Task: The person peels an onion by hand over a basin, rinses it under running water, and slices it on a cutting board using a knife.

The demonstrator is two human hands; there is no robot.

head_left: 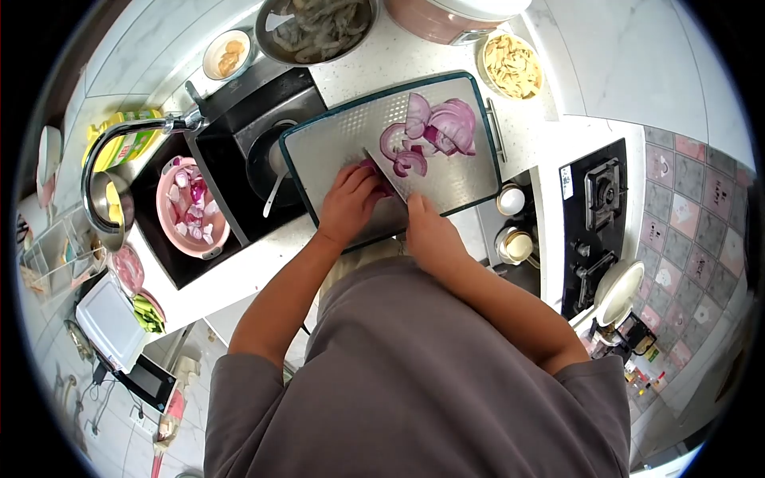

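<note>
A metal cutting board [319, 151] with a dark green rim lies on the counter in front of me. My right hand [430, 231] is closed round the handle of a kitchen knife [384, 177], its blade pointing away and to the left. Close against the blade, my left hand [351, 203] presses a piece of red onion [386, 185] to the board, its fingers bent and mostly covering it. Cut red onion slices [448, 127] lie in a loose pile beyond the blade, toward the board's far right.
Left of the board is a black double sink [227, 163] with a pink basin [170, 219] of onion pieces and a curved faucet [100, 151]. A bowl of shrimp [315, 28] and a bowl of pale slices [512, 66] stand behind. A gas stove [594, 231] is at right.
</note>
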